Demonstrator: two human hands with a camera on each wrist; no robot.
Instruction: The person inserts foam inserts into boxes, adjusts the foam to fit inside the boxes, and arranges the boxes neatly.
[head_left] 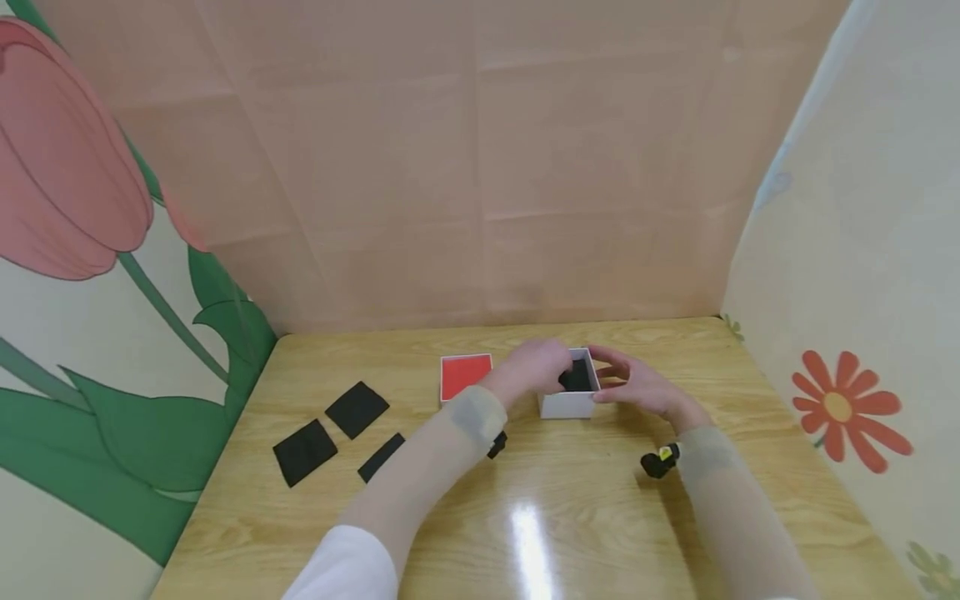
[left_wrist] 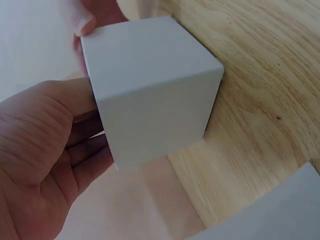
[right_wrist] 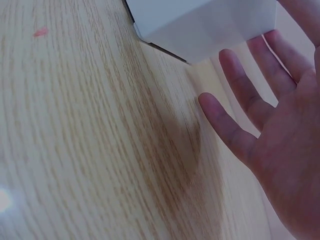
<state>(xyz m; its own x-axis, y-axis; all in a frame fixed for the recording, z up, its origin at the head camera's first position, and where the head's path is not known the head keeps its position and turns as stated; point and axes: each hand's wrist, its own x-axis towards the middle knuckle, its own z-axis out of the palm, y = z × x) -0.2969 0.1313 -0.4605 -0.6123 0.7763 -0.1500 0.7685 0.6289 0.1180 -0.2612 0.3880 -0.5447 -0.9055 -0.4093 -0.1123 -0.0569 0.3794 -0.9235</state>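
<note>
A small white box (head_left: 566, 406), without a lid on it, stands on the table with black material (head_left: 577, 377) inside. My left hand (head_left: 534, 365) reaches into it from the left; the fingertips are hidden behind the box wall in the left wrist view, so I cannot tell whether they pinch anything. My right hand (head_left: 637, 385) holds the box at its right end, thumb on the near corner and index finger at the far one. In the right wrist view, its other fingers (right_wrist: 245, 92) spread out beside the box.
Just left of the box lies a red-faced, white-edged square tray or lid (head_left: 465, 377). Farther left are black squares, one at the back (head_left: 357, 409) and one nearer (head_left: 305, 452), plus a black strip (head_left: 381, 457) partly behind my left forearm. Printed walls border the wooden table (head_left: 600, 533).
</note>
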